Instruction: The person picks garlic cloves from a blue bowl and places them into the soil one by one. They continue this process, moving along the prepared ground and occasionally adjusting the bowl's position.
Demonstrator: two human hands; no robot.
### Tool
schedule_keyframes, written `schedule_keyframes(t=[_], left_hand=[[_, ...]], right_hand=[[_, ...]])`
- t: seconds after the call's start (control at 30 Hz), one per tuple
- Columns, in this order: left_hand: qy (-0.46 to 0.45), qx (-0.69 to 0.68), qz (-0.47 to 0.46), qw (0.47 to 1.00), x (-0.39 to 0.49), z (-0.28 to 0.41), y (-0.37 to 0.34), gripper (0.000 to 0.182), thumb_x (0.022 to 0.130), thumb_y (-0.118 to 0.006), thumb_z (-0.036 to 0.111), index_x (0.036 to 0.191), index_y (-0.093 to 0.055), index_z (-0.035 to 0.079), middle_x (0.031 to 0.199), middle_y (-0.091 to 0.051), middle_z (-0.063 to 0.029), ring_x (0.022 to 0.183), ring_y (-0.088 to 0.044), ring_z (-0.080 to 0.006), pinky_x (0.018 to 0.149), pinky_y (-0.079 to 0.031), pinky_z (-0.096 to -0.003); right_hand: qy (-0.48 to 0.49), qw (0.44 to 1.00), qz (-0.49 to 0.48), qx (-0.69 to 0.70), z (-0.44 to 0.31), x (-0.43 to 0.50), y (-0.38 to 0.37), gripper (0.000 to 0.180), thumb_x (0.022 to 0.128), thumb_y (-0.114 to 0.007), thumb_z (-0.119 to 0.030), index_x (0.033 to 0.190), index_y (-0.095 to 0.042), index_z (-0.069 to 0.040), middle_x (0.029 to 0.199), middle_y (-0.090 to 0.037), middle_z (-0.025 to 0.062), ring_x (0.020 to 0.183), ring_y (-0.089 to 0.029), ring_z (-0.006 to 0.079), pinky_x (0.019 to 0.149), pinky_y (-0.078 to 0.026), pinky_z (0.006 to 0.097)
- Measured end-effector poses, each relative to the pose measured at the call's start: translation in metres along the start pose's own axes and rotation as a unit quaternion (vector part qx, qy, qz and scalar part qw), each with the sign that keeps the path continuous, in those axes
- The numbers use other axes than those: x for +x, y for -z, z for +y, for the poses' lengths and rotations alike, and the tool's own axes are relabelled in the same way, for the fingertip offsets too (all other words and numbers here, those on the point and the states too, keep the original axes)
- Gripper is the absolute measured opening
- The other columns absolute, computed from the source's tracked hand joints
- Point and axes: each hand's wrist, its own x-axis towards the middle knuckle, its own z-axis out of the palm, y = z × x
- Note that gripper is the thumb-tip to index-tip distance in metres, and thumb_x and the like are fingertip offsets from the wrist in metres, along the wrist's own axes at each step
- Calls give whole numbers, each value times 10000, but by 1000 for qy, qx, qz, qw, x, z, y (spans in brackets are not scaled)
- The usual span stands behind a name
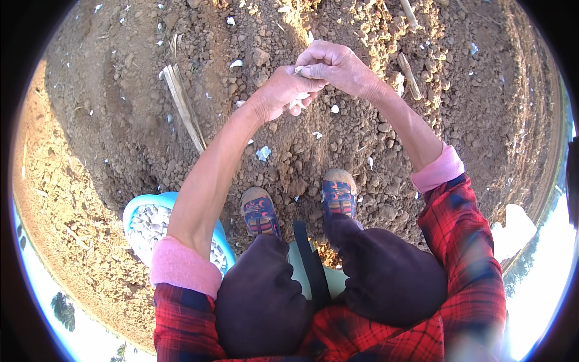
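Note:
My left hand (279, 90) is curled around several whitish garlic cloves (299, 101), which show below its fingers. My right hand (340, 68) meets it from the right, thumb and forefinger pinching a small pale clove (299, 69) above the left thumb. Both hands hang over loose brown soil (289, 149). Beside my left forearm stands a blue basin (132, 206) filled with many more cloves (151, 222); the forearm hides part of it.
My shoes (260, 209) stand on the soil, either side of a pale green seat with a black strap (309, 258). A split dry stalk (183, 105) lies left, a shorter stalk (409, 76) right. Scattered cloves (334, 109) and a light-blue scrap (263, 153) dot the ground. A white bag-like object (513, 231) is at right.

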Motion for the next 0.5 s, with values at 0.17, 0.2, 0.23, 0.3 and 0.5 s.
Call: schedule_keyframes(t=[0.17, 0.2, 0.23, 0.3, 0.5], left_hand=[[-24, -89, 5, 996, 8, -4, 12, 240, 871, -681, 211, 1039, -605, 58, 725, -509, 14, 587, -459, -49, 385, -313, -168], [-30, -105, 2, 994, 8, -4, 16, 215, 888, -653, 196, 1050, -602, 65, 744, -520, 12, 601, -462, -49, 390, -315, -167], [-40, -125, -6, 991, 10, -2, 20, 203, 894, -644, 190, 1049, -602, 65, 744, -523, 11, 599, -463, -51, 389, -317, -167], [-57, -164, -18, 985, 11, -1, 28, 181, 904, -624, 177, 1046, -603, 66, 745, -529, 9, 595, -465, -55, 389, -322, -168], [-90, -243, -4, 966, 19, 5, 51, 265, 924, -574, 151, 1168, -568, 48, 853, -614, -59, 610, -510, -78, 409, -363, -170]], right_hand=[[-40, 983, 168, 58, 26, 32, 45, 222, 951, -559, -244, 1067, -612, -62, 893, -647, 33, 759, -647, 116, 658, -554, 213], [-48, 982, 184, 15, 36, 45, 56, 229, 940, -568, -242, 1062, -620, -56, 914, -658, 40, 765, -651, 125, 665, -558, 241], [-57, 977, 202, -28, 48, 57, 61, 236, 929, -578, -241, 1058, -628, -49, 935, -669, 47, 770, -654, 133, 672, -561, 269], [75, 938, 251, -227, 77, 83, 62, 126, 805, -593, -124, 797, -614, 0, 836, -659, 159, 804, -655, 297, 707, -527, 405], [-26, 875, 135, -465, 135, 119, 53, 217, 886, -608, -221, 1041, -643, -74, 823, -614, -15, 680, -577, 142, 583, -469, 356]])
